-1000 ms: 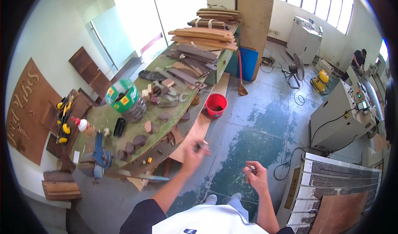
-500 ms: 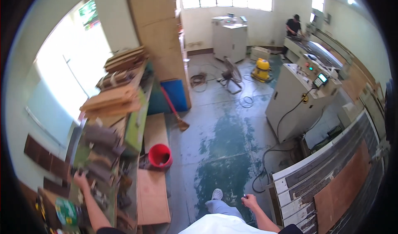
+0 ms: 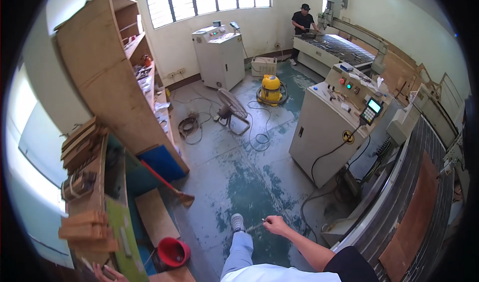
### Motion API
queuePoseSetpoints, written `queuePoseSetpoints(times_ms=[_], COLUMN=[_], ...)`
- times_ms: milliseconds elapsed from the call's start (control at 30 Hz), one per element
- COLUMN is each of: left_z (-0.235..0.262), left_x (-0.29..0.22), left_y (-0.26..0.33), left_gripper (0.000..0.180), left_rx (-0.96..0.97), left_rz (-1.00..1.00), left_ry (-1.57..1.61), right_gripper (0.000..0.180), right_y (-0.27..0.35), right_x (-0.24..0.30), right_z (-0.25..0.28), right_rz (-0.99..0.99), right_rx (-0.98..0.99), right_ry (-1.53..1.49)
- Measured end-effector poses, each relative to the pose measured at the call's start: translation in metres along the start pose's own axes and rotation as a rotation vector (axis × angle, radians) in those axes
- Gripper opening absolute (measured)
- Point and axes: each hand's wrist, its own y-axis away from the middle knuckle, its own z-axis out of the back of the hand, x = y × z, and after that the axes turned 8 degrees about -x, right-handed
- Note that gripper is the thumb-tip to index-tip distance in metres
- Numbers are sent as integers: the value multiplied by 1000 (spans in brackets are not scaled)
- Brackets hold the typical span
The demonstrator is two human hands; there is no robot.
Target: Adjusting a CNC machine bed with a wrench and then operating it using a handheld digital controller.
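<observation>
Fingers of the right hand [image 3: 276, 225], low in the middle of the frame, pinch a small thin thing [image 3: 263, 220] that pokes out left of the fingertips. Left hand [image 3: 106, 272] sits at the bottom left edge on the green bench [image 3: 119, 232], near the red bucket [image 3: 173, 252]; I cannot tell its grip.

The left hand [image 3: 106, 272] is cut off by the lower edge.
</observation>
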Motion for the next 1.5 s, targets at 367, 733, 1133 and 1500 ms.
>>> queuePoseSetpoints(times_ms=[367, 733, 1133, 1500], left_z=[-384, -613, -820, -956], left_x=[-318, -659, -872, -1319], left_y=[56, 211, 312, 223], left_gripper=[45, 56, 26, 30], left_rx=[1302, 1894, 2366, 2023], left_rz=[104, -110, -276, -973], left_ry=[807, 970, 988, 695], right_gripper=[26, 19, 16, 19], right_y=[-236, -437, -671, -834], right_x=[58, 17, 75, 5], right_z=[116, 257, 493, 654], right_rz=[-153, -400, -190, -398], right_rx=[-107, -549, -847, -1126], right_ry=[-49, -237, -404, -381])
